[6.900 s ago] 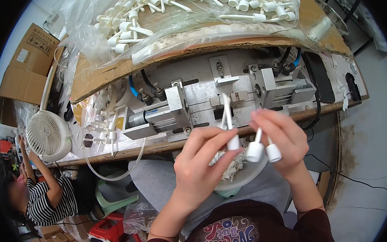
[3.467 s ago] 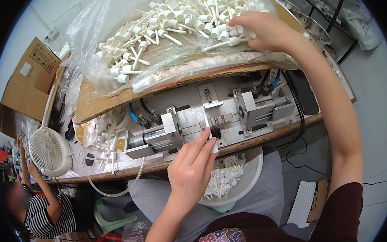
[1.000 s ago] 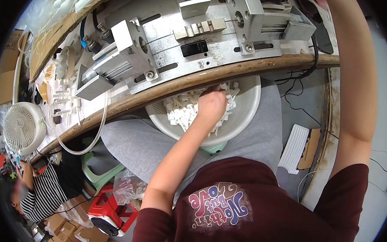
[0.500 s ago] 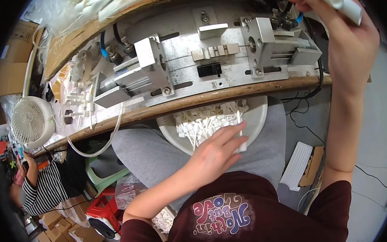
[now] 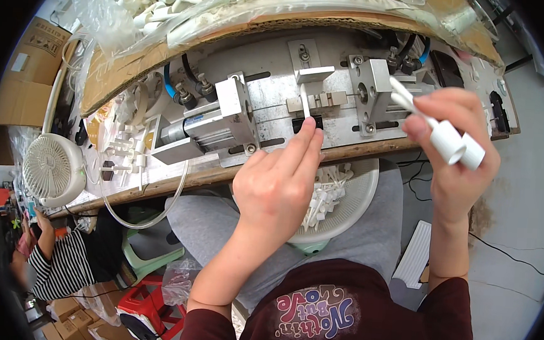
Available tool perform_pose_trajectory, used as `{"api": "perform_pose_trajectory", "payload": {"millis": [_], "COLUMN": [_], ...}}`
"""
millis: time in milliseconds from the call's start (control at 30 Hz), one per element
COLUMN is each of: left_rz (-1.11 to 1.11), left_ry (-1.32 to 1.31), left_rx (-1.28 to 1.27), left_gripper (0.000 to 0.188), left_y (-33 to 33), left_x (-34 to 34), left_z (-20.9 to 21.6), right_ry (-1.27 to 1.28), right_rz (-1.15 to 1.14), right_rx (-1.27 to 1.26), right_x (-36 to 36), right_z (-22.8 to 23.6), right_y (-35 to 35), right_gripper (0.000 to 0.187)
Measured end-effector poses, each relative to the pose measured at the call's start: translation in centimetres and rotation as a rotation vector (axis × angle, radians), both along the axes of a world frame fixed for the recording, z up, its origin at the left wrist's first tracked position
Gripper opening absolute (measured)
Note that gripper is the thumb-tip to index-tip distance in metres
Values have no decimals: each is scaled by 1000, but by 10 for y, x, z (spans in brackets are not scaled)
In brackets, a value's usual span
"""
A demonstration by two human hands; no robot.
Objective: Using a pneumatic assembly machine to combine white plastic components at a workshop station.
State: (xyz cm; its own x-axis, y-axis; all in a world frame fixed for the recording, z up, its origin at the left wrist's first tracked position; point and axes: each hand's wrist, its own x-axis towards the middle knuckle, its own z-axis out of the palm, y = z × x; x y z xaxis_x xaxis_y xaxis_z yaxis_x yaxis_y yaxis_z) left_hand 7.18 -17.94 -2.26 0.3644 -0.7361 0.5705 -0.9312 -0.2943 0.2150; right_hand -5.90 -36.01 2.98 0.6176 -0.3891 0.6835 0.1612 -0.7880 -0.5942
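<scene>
My left hand reaches over the metal jig, index and middle fingers together, their tips at the end of a slim white plastic stick. The stick lies across the small notched metal block; my thumb is hidden beneath the hand. To the right, my right hand is raised above the bench edge, closed around two white capped sticks. Their ribbed white caps point down toward my palm side, and the thin rods stick out up and left. A white basket of similar pieces sits on my lap.
Metal cylinder clamps stand left and right of the block, with hoses attached. A cardboard sheet bearing bagged white parts rises behind. A small white fan is at left. Another person's striped sleeve shows at lower left.
My left hand has moved from the basket up to the notched block with a white stick. My right hand has come down and left from the top right corner, still holding white capped pieces.
</scene>
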Motion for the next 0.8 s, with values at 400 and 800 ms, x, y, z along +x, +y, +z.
{"api": "perform_pose_trajectory", "payload": {"millis": [400, 800], "left_rz": [-20, -137], "left_ry": [120, 473], "left_rx": [3, -255], "left_gripper": [32, 39], "left_y": [-4, 14], "left_x": [4, -11], "left_z": [8, 21], "right_ry": [1, -23], "right_rz": [-66, 17], "right_rx": [-343, -426], "right_x": [-7, 10], "right_z": [-30, -45], "right_y": [23, 28], "right_gripper": [39, 35]}}
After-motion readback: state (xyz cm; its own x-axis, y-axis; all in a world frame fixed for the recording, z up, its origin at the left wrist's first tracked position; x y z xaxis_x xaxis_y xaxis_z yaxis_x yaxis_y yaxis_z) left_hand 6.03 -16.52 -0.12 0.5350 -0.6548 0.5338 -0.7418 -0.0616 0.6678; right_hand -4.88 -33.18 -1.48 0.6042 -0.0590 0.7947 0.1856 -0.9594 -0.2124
